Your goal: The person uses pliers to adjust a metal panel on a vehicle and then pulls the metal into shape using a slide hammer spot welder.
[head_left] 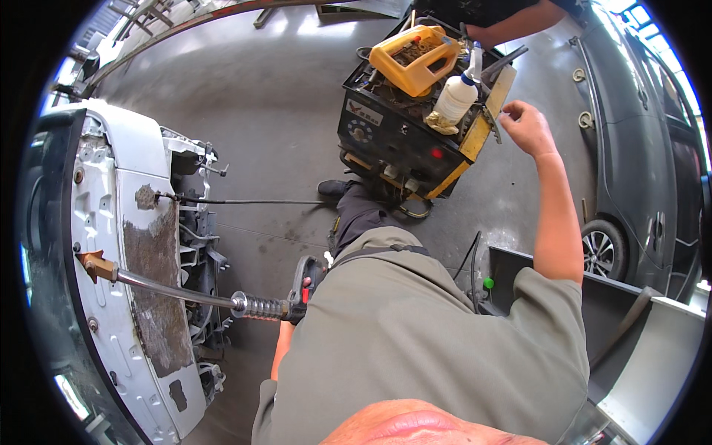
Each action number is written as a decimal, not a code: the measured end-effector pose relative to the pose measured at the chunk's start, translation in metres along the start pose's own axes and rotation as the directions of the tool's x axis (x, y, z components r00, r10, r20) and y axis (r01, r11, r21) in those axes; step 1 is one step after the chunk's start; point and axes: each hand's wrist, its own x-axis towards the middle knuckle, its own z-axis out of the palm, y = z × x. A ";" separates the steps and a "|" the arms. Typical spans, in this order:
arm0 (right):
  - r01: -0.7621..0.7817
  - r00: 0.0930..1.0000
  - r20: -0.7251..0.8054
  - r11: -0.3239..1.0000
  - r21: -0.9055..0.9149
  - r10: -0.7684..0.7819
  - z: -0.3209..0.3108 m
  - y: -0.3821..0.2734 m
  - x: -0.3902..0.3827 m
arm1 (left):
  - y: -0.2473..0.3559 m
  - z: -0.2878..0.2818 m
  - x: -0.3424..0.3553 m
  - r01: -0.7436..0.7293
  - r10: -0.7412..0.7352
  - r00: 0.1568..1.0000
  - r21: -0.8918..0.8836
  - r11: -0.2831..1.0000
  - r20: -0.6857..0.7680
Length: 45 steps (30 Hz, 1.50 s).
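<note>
Black cart [391,139] carries yellow jug [405,79] holding small pieces [414,54].

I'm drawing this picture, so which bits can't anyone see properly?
All in the head view:
- Left hand: mostly hidden by the pulling tool's black grip.
- The other person: head cut off by the top edge.
- Dial on the black machine: marks too small.
- Dark grey car: partly cut off by the round right rim.

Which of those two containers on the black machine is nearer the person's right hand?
The white spray bottle: it is between the right hand and the yellow jug, which is farther off.
</note>
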 end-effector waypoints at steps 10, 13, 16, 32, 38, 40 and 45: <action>-0.416 0.902 0.366 0.693 0.588 0.230 0.057 0.048 0.039 | -0.015 0.039 -0.021 -0.113 0.113 0.993 -0.021 0.993 0.034; -0.335 0.928 0.189 0.497 0.800 0.320 0.011 0.071 0.063 | -0.010 0.059 -0.031 -0.166 0.167 0.986 -0.032 0.986 0.017; 0.353 0.888 -0.460 0.643 0.680 -0.002 -0.054 0.029 0.089 | -0.010 0.069 -0.045 -0.206 0.205 0.978 -0.054 0.977 -0.028; -0.308 -0.357 0.148 0.266 0.914 -0.922 0.009 -0.556 -0.084 | -0.022 0.128 -0.083 -0.382 0.342 0.914 -0.177 0.907 -0.220; -0.491 -0.605 0.029 0.402 0.773 -0.796 0.060 -0.628 -0.123 | -0.028 0.144 -0.094 -0.415 0.348 0.891 -0.213 0.885 -0.291; -0.473 -0.690 0.032 0.484 0.736 -0.723 0.074 -0.637 -0.135 | -0.030 0.150 -0.096 -0.431 0.353 0.880 -0.222 0.875 -0.318; -0.446 -0.766 -0.009 0.522 0.727 -0.643 0.067 -0.643 -0.152 | -0.022 0.159 -0.103 -0.457 0.363 0.861 -0.225 0.861 -0.357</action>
